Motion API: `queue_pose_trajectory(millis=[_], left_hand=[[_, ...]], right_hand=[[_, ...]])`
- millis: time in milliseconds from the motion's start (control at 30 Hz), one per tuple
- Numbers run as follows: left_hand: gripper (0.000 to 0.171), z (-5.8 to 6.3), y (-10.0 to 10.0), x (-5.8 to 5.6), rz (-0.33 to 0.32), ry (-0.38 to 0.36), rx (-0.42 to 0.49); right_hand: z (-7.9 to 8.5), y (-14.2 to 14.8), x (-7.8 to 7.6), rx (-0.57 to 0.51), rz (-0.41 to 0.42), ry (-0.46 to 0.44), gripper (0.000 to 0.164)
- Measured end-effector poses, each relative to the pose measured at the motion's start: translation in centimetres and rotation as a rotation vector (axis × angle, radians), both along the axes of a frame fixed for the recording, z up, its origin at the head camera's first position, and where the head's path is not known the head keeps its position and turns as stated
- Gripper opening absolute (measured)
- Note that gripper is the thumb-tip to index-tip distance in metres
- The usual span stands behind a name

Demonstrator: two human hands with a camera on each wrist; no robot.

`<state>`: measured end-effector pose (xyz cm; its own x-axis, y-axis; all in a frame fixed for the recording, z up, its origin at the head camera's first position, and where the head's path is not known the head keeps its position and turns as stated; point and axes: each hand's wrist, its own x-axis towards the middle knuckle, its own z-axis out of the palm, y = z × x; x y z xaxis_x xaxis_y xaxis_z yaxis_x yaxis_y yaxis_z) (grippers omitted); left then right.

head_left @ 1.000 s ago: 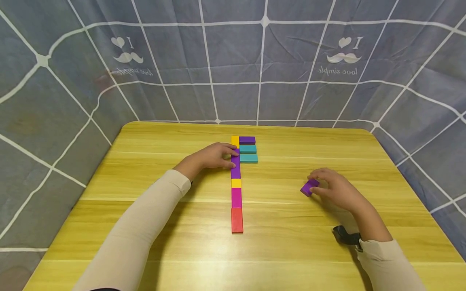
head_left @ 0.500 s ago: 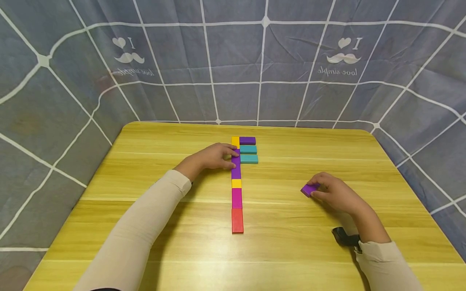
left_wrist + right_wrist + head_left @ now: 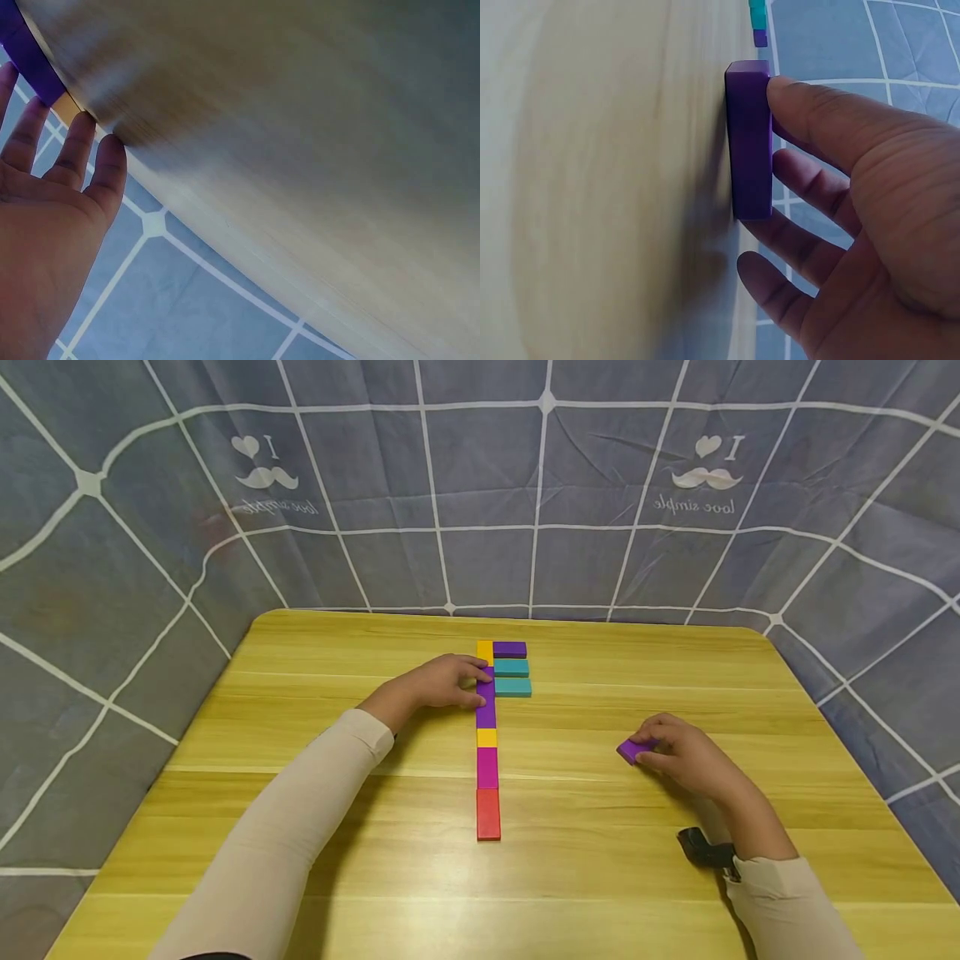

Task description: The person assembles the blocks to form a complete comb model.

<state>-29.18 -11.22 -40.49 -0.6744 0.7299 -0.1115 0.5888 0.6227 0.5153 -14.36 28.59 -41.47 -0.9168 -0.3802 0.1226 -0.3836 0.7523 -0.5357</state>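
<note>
A straight line of flat blocks runs toward the viewer in the head view: a yellow block (image 3: 484, 650), purple blocks (image 3: 486, 717), a small yellow block (image 3: 487, 738), a magenta block (image 3: 487, 768) and a red block (image 3: 488, 815). Against the line's far right side lie a dark purple block (image 3: 510, 650) and two teal blocks (image 3: 513, 688). My left hand (image 3: 442, 681) rests its fingertips on the purple part of the line, fingers loosely extended. Off to the right, my right hand (image 3: 693, 760) pinches a separate purple block (image 3: 750, 142) between thumb and fingers, low over the table.
The wooden table (image 3: 570, 877) has a rounded far edge. Behind it and at both sides hangs a grey curtain (image 3: 487, 468) with white grid lines. A black wrist strap piece (image 3: 703, 849) sticks out from the right wrist.
My right hand has closed further over the separate purple block and shifted slightly left with it. The left hand and the line of blocks stay where they were.
</note>
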Motion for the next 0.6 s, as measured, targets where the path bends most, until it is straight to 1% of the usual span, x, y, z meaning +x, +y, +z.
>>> queue_pose_trajectory(millis=[200,400,600], left_hand=[[0.051,-0.09,0.11,-0.08,0.012,-0.007,-0.001],[0.051,-0.19,0.09,-0.09,0.021,-0.013,-0.003],[0.052,-0.14,0.14,-0.06,0.017,-0.008,-0.001]], right_hand=[[-0.17,-0.12,-0.19,-0.003,0.000,-0.010,0.014],[-0.39,-0.38,-0.44,-0.004,0.013,0.012,0.013],[-0.27,-0.81,-0.57,-0.008,0.033,0.026,0.015]])
